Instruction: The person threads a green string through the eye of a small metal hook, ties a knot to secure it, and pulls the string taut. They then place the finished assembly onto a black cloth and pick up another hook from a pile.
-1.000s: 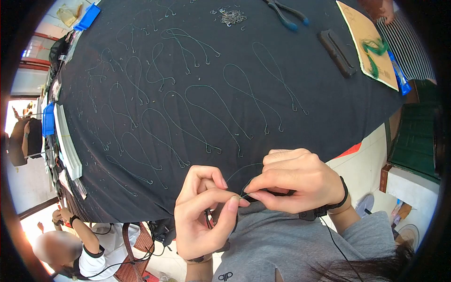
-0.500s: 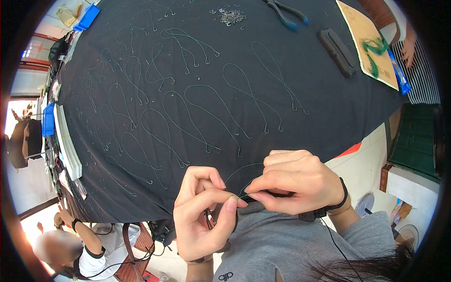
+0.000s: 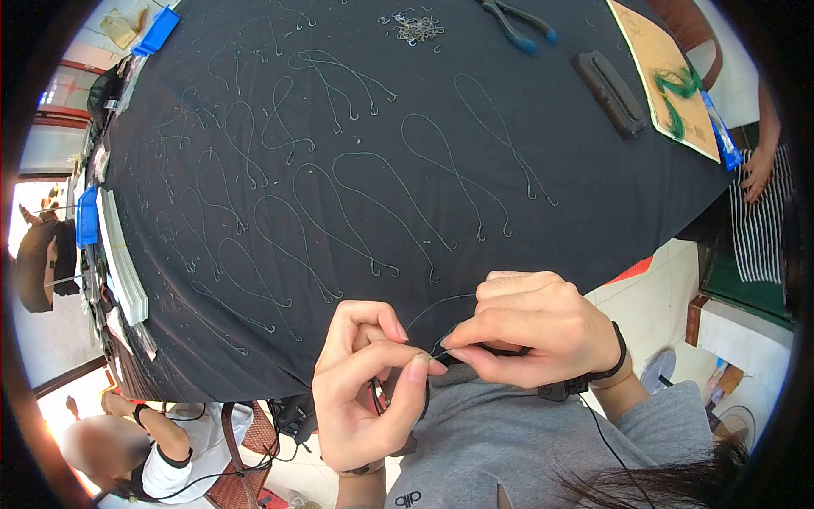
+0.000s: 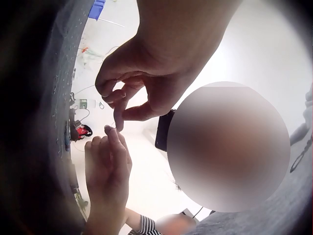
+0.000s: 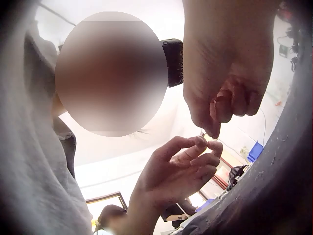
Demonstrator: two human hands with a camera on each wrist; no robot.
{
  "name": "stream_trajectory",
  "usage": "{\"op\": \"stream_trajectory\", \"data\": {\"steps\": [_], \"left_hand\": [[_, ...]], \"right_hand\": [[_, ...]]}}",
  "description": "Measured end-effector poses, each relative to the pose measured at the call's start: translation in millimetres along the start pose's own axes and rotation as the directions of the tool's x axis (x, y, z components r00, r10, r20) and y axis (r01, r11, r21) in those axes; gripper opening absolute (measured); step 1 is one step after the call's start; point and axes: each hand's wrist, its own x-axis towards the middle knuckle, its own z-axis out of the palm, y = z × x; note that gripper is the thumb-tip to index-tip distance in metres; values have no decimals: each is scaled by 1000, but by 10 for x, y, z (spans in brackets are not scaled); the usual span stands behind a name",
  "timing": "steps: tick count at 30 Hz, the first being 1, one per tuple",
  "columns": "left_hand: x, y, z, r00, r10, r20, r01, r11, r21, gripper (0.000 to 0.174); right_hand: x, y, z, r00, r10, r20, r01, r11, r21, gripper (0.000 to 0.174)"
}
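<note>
Close to the table's front edge, my left hand [image 3: 365,390] pinches a thin green fishing line [image 3: 438,300] between thumb and index finger. The right hand [image 3: 543,327] grips the same line with its thumb and forefinger, just right of the left fingertips. A short stretch of line spans the small gap between them, and a loop of it arches above. Whether a hook sits inside the left pinch, I cannot tell. Both wrist views show the fingertips nearly meeting, left hand [image 4: 151,78] above right. Several line loops with fish hooks [image 3: 373,170] lie spread across the black cloth [image 3: 577,212].
At the far side are a pile of loose hooks [image 3: 420,31] and pliers [image 3: 517,30]. To the right lie a dark oblong block [image 3: 609,95] and cardboard [image 3: 653,51] bearing a green line bundle [image 3: 676,92]. Other people sit at left and right.
My fingertips have drawn slightly apart since the first frame, then stay nearly still. At the right edge, another person's hand and striped clothing have shifted downward in view.
</note>
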Motion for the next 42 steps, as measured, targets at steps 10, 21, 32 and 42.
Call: {"op": "stream_trajectory", "data": {"steps": [10,21,32,42], "left_hand": [[8,-39,-5,999,40,-25,-40,999,-17,9],[-1,-18,-25,998,33,-44,-32,999,12,9],[1,-18,-25,998,32,-50,-32,999,10,8],[-9,-27,-13,999,30,-24,-30,999,-32,8]], "right_hand": [[-22,76,-19,993,80,92,-91,988,124,23],[-91,82,37,981,194,14,-193,969,154,23],[-57,147,-34,991,-113,70,104,987,120,20],[-35,47,100,998,-18,-54,21,999,47,23]]}}
